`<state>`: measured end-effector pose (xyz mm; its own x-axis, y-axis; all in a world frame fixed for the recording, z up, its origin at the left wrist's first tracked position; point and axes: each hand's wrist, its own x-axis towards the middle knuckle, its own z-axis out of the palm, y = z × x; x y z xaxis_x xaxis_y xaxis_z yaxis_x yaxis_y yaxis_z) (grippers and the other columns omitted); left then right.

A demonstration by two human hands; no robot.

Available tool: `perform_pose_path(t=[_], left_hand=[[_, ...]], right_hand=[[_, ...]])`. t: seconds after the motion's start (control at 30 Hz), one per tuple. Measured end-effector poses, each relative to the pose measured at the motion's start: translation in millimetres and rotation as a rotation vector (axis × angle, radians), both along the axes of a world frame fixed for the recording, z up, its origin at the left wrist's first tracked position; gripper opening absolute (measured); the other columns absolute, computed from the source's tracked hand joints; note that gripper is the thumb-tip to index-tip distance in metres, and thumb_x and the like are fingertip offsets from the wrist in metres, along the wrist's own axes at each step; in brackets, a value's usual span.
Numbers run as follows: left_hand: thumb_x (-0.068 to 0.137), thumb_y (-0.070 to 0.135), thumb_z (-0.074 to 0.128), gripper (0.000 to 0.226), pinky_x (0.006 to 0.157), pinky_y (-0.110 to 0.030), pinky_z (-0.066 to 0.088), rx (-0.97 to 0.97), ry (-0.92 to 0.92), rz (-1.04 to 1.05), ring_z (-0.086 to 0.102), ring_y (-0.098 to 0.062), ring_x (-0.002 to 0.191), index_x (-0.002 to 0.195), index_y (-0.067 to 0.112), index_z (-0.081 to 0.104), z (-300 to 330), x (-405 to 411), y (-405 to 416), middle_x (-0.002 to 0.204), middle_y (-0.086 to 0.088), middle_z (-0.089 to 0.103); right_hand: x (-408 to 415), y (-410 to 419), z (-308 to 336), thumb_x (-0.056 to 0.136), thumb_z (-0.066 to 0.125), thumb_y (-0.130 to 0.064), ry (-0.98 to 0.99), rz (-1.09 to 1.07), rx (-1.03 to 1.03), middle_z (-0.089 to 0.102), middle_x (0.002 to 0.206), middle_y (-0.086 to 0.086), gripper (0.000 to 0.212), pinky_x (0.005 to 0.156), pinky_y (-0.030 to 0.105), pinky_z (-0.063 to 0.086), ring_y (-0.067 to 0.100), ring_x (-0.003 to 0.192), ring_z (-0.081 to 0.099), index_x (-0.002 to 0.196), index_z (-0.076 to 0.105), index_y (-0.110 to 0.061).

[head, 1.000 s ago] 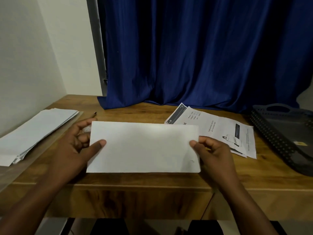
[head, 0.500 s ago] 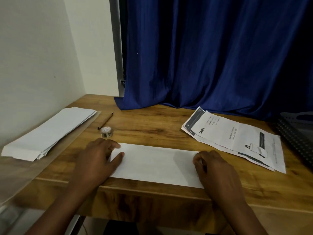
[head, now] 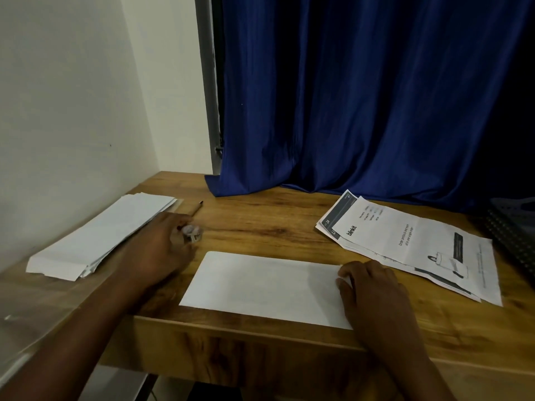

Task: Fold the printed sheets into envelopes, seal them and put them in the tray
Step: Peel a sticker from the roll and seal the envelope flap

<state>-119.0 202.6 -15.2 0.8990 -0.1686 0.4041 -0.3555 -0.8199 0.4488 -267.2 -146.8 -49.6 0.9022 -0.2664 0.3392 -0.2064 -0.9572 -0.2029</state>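
A plain white envelope (head: 266, 287) lies flat near the front edge of the wooden table (head: 260, 224). My right hand (head: 373, 293) rests on its right end, fingers pressed down. My left hand (head: 162, 244) has reached left of the envelope and its fingers close around a small roll of tape (head: 191, 231). A pile of printed sheets (head: 411, 244) lies to the right. The dark tray (head: 512, 230) shows only at the right edge.
A stack of blank envelopes (head: 101, 235) lies at the left by the wall. A pencil (head: 197, 208) sits behind the tape. A blue curtain (head: 362, 96) hangs over the table's back edge.
The envelope went from held up in both hands to flat on the table. My left hand then left it and moved up-left onto the tape roll. The view swung left.
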Motion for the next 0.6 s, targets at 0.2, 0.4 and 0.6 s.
perform_pose_path(t=[0.2,0.4,0.6], left_hand=[[0.090,0.038,0.069,0.058,0.091,-0.030,0.049,0.280,0.067,-0.166,0.058,-0.018,0.120,0.144,0.038,0.047,2,37,16,0.145,0.003,0.055],[0.089,0.037,0.072,0.048,0.091,-0.031,0.051,0.265,0.011,-0.182,0.059,-0.012,0.113,0.135,0.040,0.057,9,36,7,0.135,0.008,0.062],[0.071,0.045,0.083,0.041,0.064,-0.024,0.059,-0.561,0.241,-0.436,0.072,-0.009,0.084,0.110,0.044,0.071,25,-32,-78,0.104,0.012,0.076]], right_hand=[[-4,-1,6,0.088,0.016,-0.070,-0.053,0.053,0.229,0.062,0.116,-0.008,0.064,0.097,0.038,0.049,0.012,0.106,0.054,0.119,0.058,-0.034],[-3,-6,3,0.090,0.020,-0.071,-0.148,0.071,0.390,0.062,0.104,-0.015,0.054,0.089,0.034,0.049,0.008,0.098,0.056,0.108,0.058,-0.037],[-1,-9,-3,0.087,0.029,-0.075,-0.212,0.053,0.533,0.060,0.115,-0.020,0.058,0.094,0.037,0.053,0.003,0.106,0.057,0.122,0.058,-0.039]])
